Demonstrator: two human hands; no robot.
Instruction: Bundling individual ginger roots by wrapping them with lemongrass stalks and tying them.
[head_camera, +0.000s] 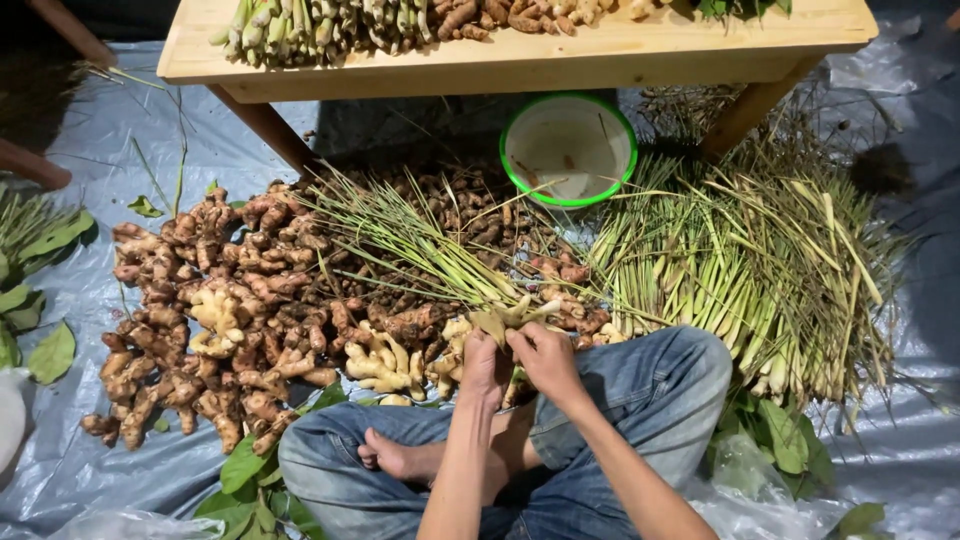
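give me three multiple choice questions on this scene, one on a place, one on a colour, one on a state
1. Where does the round white plastic bowl sit?
A. under the wooden bench
B. on the bench
C. on the person's lap

2. What colour is the bowl's rim?
A. red
B. green
C. blue

3. How do the left hand and right hand stand?
A. resting on the knees
B. both gripping the bundle of long green stalks
C. both empty

Answers: 1 A, it stands on the grey sheet below the bench; 2 B, a green band rings it; 3 B, both close on the bundle's base.

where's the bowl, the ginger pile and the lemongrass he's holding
bowl (600, 108): head view, green rim
ginger pile (215, 310): head view, middle of heap
lemongrass bunch (420, 245): head view, mid stalks
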